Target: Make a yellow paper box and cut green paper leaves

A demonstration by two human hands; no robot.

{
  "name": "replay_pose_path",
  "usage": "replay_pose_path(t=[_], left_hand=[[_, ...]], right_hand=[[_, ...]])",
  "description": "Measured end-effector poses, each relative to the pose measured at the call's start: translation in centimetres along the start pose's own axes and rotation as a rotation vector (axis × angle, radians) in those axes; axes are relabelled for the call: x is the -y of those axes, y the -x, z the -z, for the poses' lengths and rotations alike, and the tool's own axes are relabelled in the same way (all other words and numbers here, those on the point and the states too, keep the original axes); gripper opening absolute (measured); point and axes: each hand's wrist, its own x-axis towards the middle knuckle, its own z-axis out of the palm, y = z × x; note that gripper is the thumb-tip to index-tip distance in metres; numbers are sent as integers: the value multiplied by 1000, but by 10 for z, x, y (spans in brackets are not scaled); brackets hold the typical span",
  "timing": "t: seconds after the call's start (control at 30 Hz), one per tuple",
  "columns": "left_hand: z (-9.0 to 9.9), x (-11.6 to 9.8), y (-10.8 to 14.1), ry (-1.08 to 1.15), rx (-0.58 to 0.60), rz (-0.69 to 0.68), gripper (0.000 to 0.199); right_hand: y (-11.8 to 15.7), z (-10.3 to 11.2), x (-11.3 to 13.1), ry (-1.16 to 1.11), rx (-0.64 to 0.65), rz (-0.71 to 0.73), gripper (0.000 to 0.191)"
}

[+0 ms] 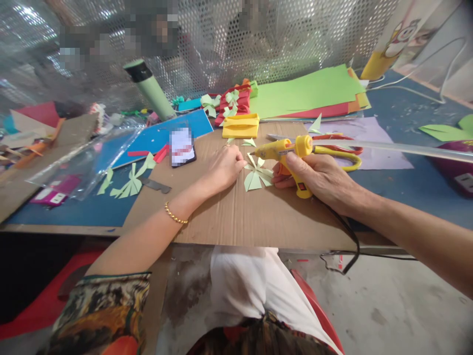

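My right hand [314,177] is wrapped round a yellow glue gun [295,165] with a long clear glue stick [391,148] in its back. The gun's nozzle points left, just above a pale green paper bow [257,177] lying on the brown cardboard [221,217]. At the bow's left edge is my left hand [229,167], its fingers pressed together; whatever they pinch is too small to make out. Small green paper pieces [249,142] lie behind the bow.
Red-handled and yellow-handled scissors [351,160] lie behind my right hand. A folded yellow paper piece [241,126], a phone [182,146], green paper sheets [306,93] and a green bottle [151,91] are farther back. The gun's black cord [351,236] hangs over the front edge.
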Motion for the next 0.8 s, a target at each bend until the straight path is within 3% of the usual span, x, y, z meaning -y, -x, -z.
replay_pose_path(t=[0.27, 0.53, 0.8], left_hand=[[0, 1, 6, -151, -45, -5, 9], [3, 2, -3, 66, 0, 89, 21], [-3, -1, 7, 187, -112, -39, 15]], right_hand=[[-1, 0, 0, -11, 5, 9, 67], [0, 0, 3, -16, 23, -6, 66], [1, -2, 4, -43, 1, -24, 64]])
